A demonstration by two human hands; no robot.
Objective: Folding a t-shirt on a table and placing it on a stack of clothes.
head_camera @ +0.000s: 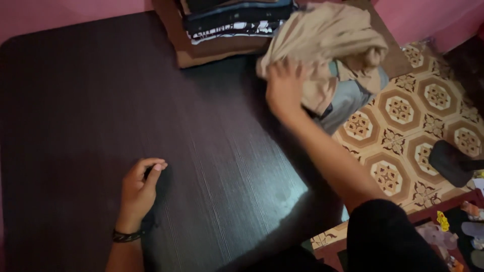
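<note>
My right hand (284,88) grips a crumpled beige garment (322,45) at the far right edge of the dark wooden table (91,100). The cloth bunches up above a grey piece of clothing (348,100) that hangs off the table's side. My left hand (140,189) rests on the table near the front, fingers loosely curled with nothing in them; a dark bracelet sits on its wrist.
A stack of folded dark and brown clothes (227,25) lies at the table's far edge. Patterned floor tiles (403,126) show to the right, with a dark object (451,161) and a red-edged tray of small items (454,226). Pink walls stand behind.
</note>
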